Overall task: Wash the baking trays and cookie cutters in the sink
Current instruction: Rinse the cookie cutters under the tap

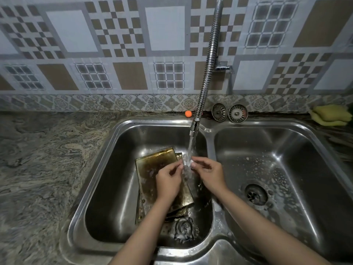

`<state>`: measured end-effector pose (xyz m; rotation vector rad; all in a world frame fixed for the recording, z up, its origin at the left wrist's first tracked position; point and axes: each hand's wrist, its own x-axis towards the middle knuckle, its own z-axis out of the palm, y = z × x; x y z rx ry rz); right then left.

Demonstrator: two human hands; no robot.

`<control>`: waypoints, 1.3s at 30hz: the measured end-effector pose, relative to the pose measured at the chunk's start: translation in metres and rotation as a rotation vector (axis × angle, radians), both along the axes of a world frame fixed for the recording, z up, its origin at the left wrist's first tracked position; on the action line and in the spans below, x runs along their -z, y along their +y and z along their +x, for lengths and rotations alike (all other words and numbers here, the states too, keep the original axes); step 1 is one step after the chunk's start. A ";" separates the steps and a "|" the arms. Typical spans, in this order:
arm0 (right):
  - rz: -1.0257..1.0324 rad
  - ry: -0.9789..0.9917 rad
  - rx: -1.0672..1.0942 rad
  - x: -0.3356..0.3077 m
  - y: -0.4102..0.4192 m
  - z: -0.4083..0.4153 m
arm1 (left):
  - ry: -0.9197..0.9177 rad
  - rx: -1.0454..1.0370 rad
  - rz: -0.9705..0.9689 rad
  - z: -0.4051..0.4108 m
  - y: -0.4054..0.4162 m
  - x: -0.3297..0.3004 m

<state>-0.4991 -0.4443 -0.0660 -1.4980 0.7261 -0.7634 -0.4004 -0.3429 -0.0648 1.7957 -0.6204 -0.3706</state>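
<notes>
Rinsing a small pale cookie cutter (187,163) under the tap stream (191,148), pinched between left hand (168,180) and right hand (208,174), both equally near. Below, in the left sink basin (122,169), stacked baking trays (156,169), long axis running away from the body. Nearer the body, soapy cutters (185,231). Forearms angled inward, wrists raised.

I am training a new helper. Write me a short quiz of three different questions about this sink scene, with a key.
1. True or false: water runs from the faucet.
2. Which basin holds the baking trays? A) left B) right
3. Fill in: both hands, left hand and right hand, pinch a small white item under the ____.

Key: 1 true; 2 A; 3 stream.
</notes>
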 end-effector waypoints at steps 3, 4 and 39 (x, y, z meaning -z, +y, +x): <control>0.015 -0.020 0.018 -0.001 -0.005 -0.005 | 0.011 0.025 -0.008 -0.002 -0.006 -0.001; 0.033 -0.036 0.020 -0.001 -0.006 -0.006 | 0.017 0.034 -0.009 -0.001 -0.008 -0.001; 0.321 -0.036 -0.033 -0.010 0.009 0.021 | 0.138 -0.044 0.039 0.031 -0.004 -0.011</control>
